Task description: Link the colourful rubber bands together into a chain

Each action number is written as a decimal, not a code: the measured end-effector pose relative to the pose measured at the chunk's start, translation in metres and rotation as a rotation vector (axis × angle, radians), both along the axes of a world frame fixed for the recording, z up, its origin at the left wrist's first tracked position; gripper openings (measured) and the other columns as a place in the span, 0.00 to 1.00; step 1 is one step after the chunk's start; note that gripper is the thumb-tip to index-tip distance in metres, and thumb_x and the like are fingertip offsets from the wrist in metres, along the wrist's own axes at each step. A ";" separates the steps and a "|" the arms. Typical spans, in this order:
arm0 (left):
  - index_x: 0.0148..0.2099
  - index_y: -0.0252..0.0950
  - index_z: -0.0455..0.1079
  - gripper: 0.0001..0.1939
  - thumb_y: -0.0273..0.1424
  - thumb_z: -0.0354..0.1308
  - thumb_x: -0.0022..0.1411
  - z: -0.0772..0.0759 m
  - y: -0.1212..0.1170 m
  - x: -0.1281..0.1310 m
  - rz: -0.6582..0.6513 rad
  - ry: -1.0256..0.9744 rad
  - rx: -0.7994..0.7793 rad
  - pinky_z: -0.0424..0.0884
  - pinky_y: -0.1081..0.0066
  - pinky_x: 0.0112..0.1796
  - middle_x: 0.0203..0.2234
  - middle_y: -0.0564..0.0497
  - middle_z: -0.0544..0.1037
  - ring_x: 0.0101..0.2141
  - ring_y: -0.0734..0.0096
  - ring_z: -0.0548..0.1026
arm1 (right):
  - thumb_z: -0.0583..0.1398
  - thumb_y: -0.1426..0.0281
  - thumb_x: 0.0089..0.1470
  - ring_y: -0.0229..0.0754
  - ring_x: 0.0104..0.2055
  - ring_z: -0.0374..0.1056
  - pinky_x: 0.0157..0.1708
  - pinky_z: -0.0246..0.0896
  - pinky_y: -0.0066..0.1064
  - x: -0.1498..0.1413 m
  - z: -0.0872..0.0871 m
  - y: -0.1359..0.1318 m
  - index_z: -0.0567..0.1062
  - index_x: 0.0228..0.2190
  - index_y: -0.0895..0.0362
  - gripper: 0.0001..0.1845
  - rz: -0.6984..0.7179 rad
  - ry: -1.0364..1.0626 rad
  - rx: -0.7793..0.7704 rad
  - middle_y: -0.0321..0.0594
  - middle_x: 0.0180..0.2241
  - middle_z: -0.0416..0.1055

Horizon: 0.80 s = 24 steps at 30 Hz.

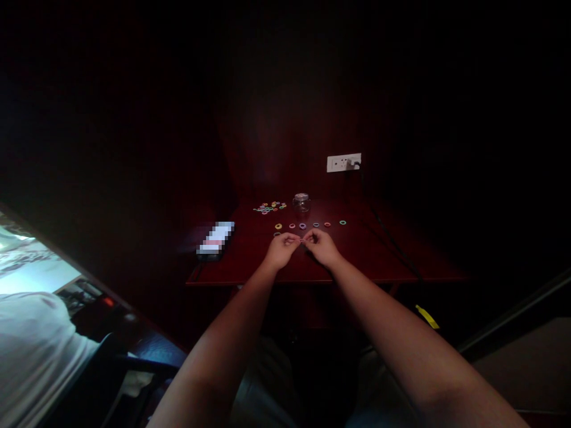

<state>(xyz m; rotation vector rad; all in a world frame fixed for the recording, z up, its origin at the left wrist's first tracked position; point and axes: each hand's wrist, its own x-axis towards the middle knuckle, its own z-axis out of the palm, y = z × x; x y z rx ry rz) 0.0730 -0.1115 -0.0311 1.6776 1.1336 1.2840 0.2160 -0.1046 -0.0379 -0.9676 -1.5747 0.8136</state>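
Close together over the front of the dark red table [250, 261], both hands pinch a small pale pink hair tie [302, 240]. My left hand [281, 249] is closed on its left side, my right hand [323, 246] on its right. Just beyond them lies a row of small ring-shaped hair ties: yellow [278, 226], pink [292, 226], purple [303, 226], blue-grey [316, 224], orange [327, 224] and green [343, 222]. Another hair tie [276, 235] is partly hidden by my left fingers.
A clear lidded jar [301, 203] stands behind the row, beside a loose pile of coloured hair ties [267, 208]. A lit phone [216, 238] is at the left edge. A wall socket [343, 163] holds a plug. At far left, a person's pale shirt [35, 356] shows.
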 end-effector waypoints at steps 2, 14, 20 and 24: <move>0.31 0.31 0.71 0.06 0.28 0.59 0.49 0.001 -0.001 0.000 -0.007 0.004 -0.008 0.68 0.71 0.33 0.27 0.47 0.76 0.28 0.72 0.73 | 0.57 0.69 0.40 0.33 0.21 0.55 0.23 0.51 0.25 0.000 0.000 0.000 0.66 0.21 0.58 0.05 0.004 0.005 -0.003 0.32 0.19 0.61; 0.28 0.31 0.68 0.06 0.30 0.60 0.48 0.006 -0.008 0.004 -0.057 0.037 -0.031 0.63 0.76 0.26 0.19 0.52 0.72 0.22 0.77 0.68 | 0.59 0.70 0.38 0.31 0.19 0.53 0.19 0.47 0.24 0.002 -0.004 0.003 0.63 0.21 0.58 0.08 0.000 0.005 -0.040 0.30 0.17 0.58; 0.28 0.31 0.66 0.07 0.30 0.59 0.48 0.004 -0.005 0.003 -0.055 0.033 -0.016 0.60 0.77 0.24 0.18 0.55 0.69 0.20 0.80 0.64 | 0.58 0.68 0.39 0.30 0.18 0.50 0.18 0.43 0.23 0.001 -0.002 0.001 0.62 0.21 0.57 0.08 0.009 -0.002 -0.042 0.28 0.15 0.55; 0.28 0.32 0.65 0.07 0.31 0.59 0.48 0.003 -0.004 0.003 -0.065 0.023 -0.008 0.59 0.78 0.24 0.17 0.56 0.67 0.20 0.80 0.63 | 0.58 0.69 0.39 0.30 0.18 0.50 0.18 0.43 0.23 0.001 0.001 -0.001 0.62 0.21 0.57 0.08 0.011 0.000 -0.038 0.28 0.15 0.55</move>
